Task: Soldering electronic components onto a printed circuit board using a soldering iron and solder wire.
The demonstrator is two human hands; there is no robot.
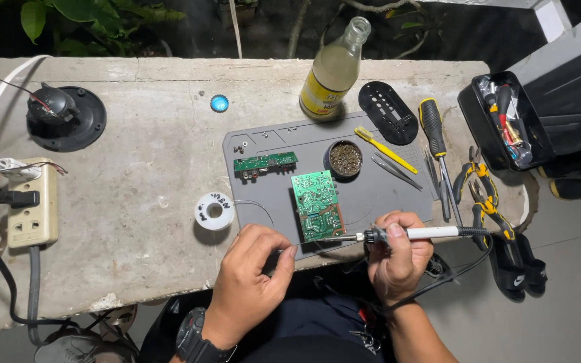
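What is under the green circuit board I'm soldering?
The larger green circuit board lies on a grey work mat, which sits on the concrete bench. The mat surface directly beneath the board is covered, so anything there is hidden.

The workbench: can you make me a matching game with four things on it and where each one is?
Things:
1. soldering iron
2. glass bottle
3. solder spool
4. power strip

Places:
A. far left of the bench
B. in the right hand
C. back edge of the grey mat
D. just left of the mat, near the left hand

Pairs: 1-B, 2-C, 3-D, 4-A
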